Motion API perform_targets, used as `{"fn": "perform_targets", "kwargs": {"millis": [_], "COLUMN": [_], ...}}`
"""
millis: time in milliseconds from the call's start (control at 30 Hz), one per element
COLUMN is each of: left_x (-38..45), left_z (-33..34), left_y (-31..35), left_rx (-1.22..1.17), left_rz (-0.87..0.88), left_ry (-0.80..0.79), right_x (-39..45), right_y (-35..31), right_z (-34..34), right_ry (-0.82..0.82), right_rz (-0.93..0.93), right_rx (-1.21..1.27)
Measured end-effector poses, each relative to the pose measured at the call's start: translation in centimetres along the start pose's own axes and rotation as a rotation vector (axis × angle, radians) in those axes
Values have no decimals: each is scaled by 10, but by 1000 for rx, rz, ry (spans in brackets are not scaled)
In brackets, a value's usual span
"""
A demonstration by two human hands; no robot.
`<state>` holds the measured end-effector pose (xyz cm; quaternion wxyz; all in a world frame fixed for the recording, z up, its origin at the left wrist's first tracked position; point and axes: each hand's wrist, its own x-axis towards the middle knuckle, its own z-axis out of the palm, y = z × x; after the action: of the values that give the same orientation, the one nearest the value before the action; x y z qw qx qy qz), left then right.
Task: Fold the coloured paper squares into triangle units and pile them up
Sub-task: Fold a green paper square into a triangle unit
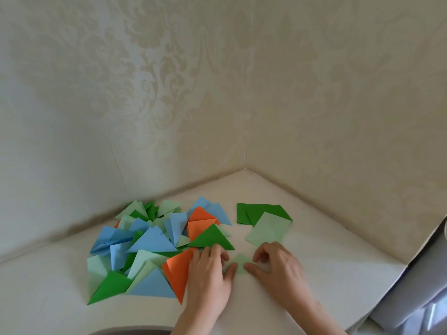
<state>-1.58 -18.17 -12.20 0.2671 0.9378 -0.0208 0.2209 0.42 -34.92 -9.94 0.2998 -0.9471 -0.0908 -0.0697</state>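
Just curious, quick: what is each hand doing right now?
Left hand: presses the light green paper flat, thumb on it.
Right hand: fingers curled, thumb pressing the same paper.
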Motion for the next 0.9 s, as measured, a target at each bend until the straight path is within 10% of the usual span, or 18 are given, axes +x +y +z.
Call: {"fn": "perform_targets", "kwargs": {"millis": [900], "left_x": [7], "left_z": [-8], "left_y": [41], "left_rx": [-17], "left_rz": [-118], "left_ry": [-158], "right_x": [-2], "right_y": [16], "right_z": [1], "right_ry": [-10], "right_rz": [-89], "right_rx": [151]}}
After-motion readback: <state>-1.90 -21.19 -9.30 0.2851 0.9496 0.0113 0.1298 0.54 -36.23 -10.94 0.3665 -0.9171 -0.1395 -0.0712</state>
